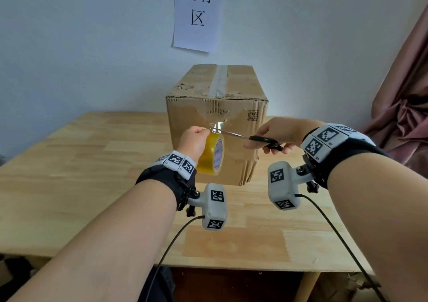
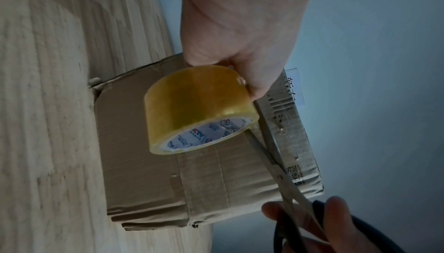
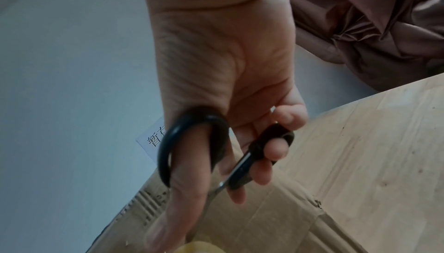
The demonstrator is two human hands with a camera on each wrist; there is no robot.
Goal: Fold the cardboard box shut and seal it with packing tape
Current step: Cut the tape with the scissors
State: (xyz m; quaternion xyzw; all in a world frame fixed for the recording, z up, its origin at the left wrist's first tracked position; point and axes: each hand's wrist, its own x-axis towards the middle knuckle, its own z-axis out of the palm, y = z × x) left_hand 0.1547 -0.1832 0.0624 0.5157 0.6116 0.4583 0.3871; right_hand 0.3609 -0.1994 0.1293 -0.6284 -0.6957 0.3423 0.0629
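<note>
A closed cardboard box (image 1: 217, 107) stands on the wooden table (image 1: 92, 162), with a strip of clear tape (image 1: 221, 79) along its top seam. In front of its near face my left hand (image 1: 194, 139) grips a yellowish roll of packing tape (image 1: 212, 154), also seen from the left wrist as the roll (image 2: 197, 109). My right hand (image 1: 275, 134) holds black-handled scissors (image 1: 254, 139), thumb and fingers through the loops (image 3: 192, 149). The blades (image 2: 269, 154) reach to the stretch of tape between roll and box, just above the roll.
A white paper sign (image 1: 199, 12) hangs on the wall behind the box. A pinkish curtain (image 1: 405, 93) hangs at the right. The table's front edge (image 1: 231, 267) is close to me. Cables run from both wrist cameras.
</note>
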